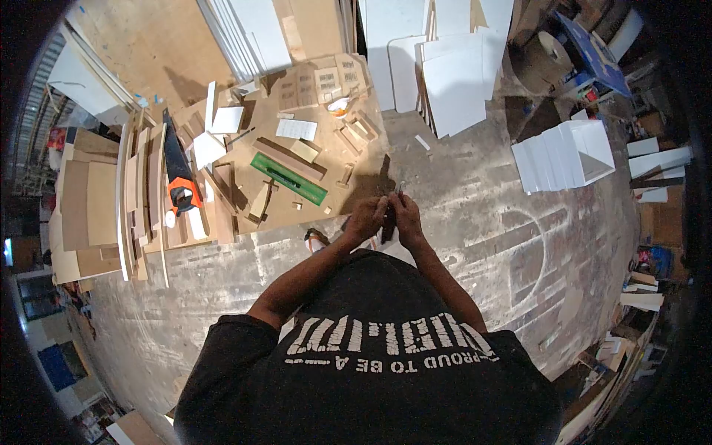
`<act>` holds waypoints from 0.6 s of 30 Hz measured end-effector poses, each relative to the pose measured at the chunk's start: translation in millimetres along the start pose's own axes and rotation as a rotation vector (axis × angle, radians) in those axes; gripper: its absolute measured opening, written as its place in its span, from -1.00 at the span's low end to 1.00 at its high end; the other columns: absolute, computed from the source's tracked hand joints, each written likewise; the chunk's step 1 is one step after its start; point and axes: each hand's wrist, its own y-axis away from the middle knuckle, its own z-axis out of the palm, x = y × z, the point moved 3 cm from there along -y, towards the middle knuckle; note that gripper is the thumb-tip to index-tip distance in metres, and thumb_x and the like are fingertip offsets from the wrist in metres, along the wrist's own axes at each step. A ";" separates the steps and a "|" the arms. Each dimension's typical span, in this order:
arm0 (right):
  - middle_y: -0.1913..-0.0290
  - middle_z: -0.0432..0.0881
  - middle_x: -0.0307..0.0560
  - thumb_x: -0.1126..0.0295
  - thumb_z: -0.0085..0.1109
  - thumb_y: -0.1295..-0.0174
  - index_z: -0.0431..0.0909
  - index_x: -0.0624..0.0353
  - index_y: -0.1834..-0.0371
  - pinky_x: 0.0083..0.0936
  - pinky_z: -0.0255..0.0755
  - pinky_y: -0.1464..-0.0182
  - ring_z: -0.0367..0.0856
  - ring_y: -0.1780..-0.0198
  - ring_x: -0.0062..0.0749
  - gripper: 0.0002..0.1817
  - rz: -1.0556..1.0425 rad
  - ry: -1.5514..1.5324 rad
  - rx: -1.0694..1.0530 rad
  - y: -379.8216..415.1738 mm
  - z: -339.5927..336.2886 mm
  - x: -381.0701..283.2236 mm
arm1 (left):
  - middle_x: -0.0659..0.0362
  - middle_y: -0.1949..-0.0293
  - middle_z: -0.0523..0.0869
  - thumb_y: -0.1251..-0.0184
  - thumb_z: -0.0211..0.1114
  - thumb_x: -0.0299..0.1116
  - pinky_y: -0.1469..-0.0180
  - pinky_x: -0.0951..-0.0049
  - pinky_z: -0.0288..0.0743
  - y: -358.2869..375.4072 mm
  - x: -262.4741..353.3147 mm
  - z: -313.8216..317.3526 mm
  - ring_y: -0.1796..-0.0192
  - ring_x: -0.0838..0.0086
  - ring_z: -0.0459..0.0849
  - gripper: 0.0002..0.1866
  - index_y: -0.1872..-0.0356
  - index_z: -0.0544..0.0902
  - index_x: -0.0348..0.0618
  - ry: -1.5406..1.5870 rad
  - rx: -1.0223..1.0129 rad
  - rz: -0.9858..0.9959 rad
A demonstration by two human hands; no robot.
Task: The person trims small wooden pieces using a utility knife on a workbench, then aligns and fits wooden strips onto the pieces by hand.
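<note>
My left hand [366, 216] and my right hand [406, 220] meet in front of my body at the near right corner of the work board, fingers pinched close together. A dark, narrow strip [386, 178] shows beyond the fingertips and again between the hands; I cannot tell what it is. On the board [326, 148], left of my hands, lies a long green piece [289, 179] with a dark slot or tool along its middle. Small wood blocks are around it, along with a sheet of paper [297, 129] bearing writing.
A handsaw [182, 194] with an orange handle lies among wood strips at left. White panels [454, 81] lean ahead of me. White box-like pieces [564, 156] stand on the concrete floor [475, 222] at right. Offcuts [641, 300] line the far right side.
</note>
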 end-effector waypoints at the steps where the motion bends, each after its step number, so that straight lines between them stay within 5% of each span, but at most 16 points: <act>1: 0.38 0.61 -0.12 0.06 0.04 -0.46 0.46 0.07 0.14 -0.44 0.53 0.33 0.62 0.39 -0.40 -0.70 0.068 -0.150 0.032 2.8 -2.8 1.6 | -0.07 0.46 0.65 -0.44 0.09 -0.22 0.23 0.16 0.52 -4.9 -3.5 -10.2 0.31 0.04 0.67 -0.67 0.39 0.60 -0.30 -0.180 0.085 0.087; 3: 0.40 0.60 -0.11 0.09 0.09 -0.45 0.41 0.07 0.13 -0.39 0.54 0.39 0.62 0.46 -0.37 -0.72 0.199 -0.453 0.099 9.8 -7.3 5.0 | -0.08 0.45 0.65 -0.30 0.21 -0.27 0.23 0.13 0.54 -22.9 -20.1 -35.3 0.32 0.00 0.66 -0.74 0.40 0.62 -0.31 -0.540 0.253 0.269; 6: 0.43 0.58 -0.12 0.15 0.11 -0.44 0.36 0.09 0.15 -0.44 0.46 0.51 0.57 0.53 -0.42 -0.74 0.222 -0.364 0.179 15.8 -33.4 1.4 | -0.13 0.40 0.68 -0.13 0.34 -0.24 0.15 0.11 0.56 -50.2 -46.2 -62.0 0.28 -0.02 0.68 -0.74 0.37 0.68 -0.28 -0.912 0.772 0.383; 9: 0.45 0.53 -0.12 0.22 0.14 -0.42 0.36 0.09 0.17 -0.46 0.45 0.50 0.55 0.53 -0.42 -0.77 0.223 -0.427 0.174 24.3 -51.7 3.3 | -0.14 0.44 0.68 -0.11 0.33 -0.25 0.14 0.07 0.54 -72.7 -79.7 -84.9 0.31 -0.09 0.66 -0.74 0.35 0.70 -0.28 -0.759 0.583 0.299; 10: 0.45 0.53 -0.13 0.23 0.14 -0.42 0.36 0.09 0.17 -0.46 0.44 0.50 0.54 0.53 -0.42 -0.78 0.221 -0.442 0.164 26.9 -54.9 3.4 | 0.00 0.41 0.71 -0.18 0.35 -0.31 0.20 0.18 0.55 -71.0 -77.7 -90.0 0.34 0.08 0.67 -0.74 0.22 0.71 -0.30 -0.756 0.457 0.425; 14: 0.48 0.51 -0.19 0.26 0.15 -0.43 0.37 0.08 0.19 -0.49 0.38 0.51 0.49 0.54 -0.47 -0.81 0.250 -0.477 0.139 40.3 -53.4 -9.9 | 0.30 0.35 0.70 -0.26 0.43 -0.37 0.23 0.56 0.47 -54.5 -42.7 -98.0 0.34 0.63 0.57 -0.75 0.10 0.71 -0.29 0.224 0.242 -0.003; 18: 0.51 0.45 -0.26 0.27 0.17 -0.42 0.37 0.09 0.24 -0.53 0.35 0.55 0.40 0.58 -0.57 -0.80 0.188 -0.481 0.035 40.3 -39.2 -24.0 | 0.29 0.34 0.69 -0.24 0.45 -0.36 0.19 0.57 0.47 -30.3 -7.2 -98.2 0.32 0.64 0.57 -0.72 0.08 0.71 -0.27 0.456 0.171 0.042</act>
